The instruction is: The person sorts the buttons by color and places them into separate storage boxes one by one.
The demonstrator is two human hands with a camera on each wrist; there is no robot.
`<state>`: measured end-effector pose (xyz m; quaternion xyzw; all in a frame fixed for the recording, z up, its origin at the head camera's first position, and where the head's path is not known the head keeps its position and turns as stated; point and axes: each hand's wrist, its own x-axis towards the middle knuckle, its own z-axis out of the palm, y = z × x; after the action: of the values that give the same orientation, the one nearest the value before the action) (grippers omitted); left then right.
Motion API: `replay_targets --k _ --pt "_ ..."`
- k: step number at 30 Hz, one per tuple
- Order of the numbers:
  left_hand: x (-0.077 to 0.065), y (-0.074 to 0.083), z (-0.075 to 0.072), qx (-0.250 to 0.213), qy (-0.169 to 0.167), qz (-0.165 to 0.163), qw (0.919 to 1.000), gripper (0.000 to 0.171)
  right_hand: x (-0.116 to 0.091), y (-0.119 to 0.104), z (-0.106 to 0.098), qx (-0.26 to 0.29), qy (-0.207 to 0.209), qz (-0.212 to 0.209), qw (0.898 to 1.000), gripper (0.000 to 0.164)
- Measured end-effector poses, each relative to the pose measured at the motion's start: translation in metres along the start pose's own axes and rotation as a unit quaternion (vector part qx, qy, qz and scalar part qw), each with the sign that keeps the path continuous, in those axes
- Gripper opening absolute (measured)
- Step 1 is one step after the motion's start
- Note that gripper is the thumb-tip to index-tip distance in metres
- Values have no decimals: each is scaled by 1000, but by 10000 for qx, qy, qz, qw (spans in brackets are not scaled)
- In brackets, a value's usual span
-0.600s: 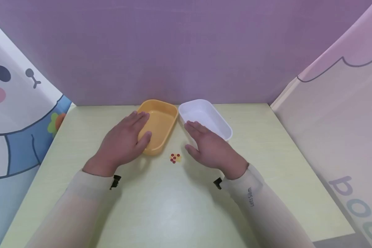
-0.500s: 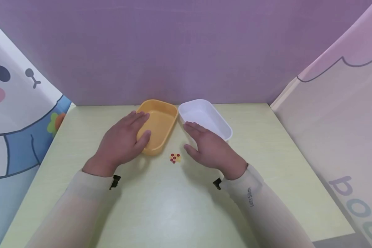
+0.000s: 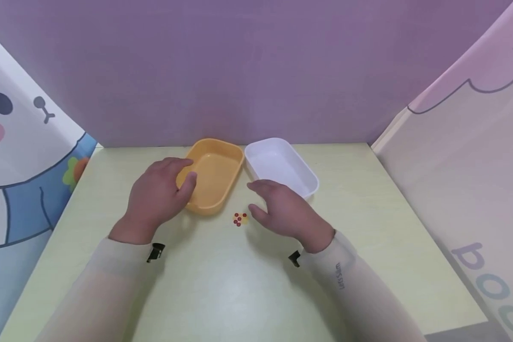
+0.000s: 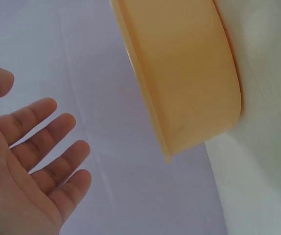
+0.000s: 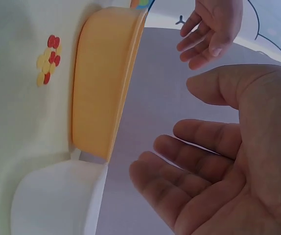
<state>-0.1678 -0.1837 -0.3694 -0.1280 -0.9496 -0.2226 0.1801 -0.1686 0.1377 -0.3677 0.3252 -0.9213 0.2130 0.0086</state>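
Note:
Small red and yellow discs (image 3: 239,219) lie in a cluster on the table, nearer my right hand; the right wrist view shows them as flat round pieces. My left hand (image 3: 156,194) is held in the air over the left side of an orange tray (image 3: 215,173), fingers loosely bent and holding nothing. In the left wrist view its palm shows bare, apart from the tray wall. My right hand (image 3: 288,209) hovers before a white tray (image 3: 284,166) and hides part of its near rim. Nothing is between its loosely bent fingers.
Both trays stand side by side at the back of the pale table (image 3: 222,294), close to a purple backdrop (image 3: 239,71). Printed cloth panels rise on the left (image 3: 21,161) and right (image 3: 461,180). A dark clip (image 3: 156,252) is at the left cuff.
Both hands have drawn back a little and shifted left in the head view. Their fingers, straighter before, are now more bent. The discs and trays stay in place, and the view has shifted slightly.

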Motion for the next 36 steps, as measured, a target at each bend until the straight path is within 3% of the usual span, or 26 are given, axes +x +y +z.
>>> replay_targets --k 11,18,25,36 --pt "-1 -9 -1 -610 23 -731 9954 48 0 -4 11 46 -297 289 9991 50" --pt "-1 -11 -3 -853 -13 -1273 9882 53 0 -4 18 177 -587 553 9966 51" --pt "-1 -17 -1 -1019 -155 -1572 9822 54 3 -2 25 81 -767 514 9957 50" --pt "-1 -30 7 -1135 -114 -2078 9715 53 3 -2 31 58 -1049 650 9923 48"
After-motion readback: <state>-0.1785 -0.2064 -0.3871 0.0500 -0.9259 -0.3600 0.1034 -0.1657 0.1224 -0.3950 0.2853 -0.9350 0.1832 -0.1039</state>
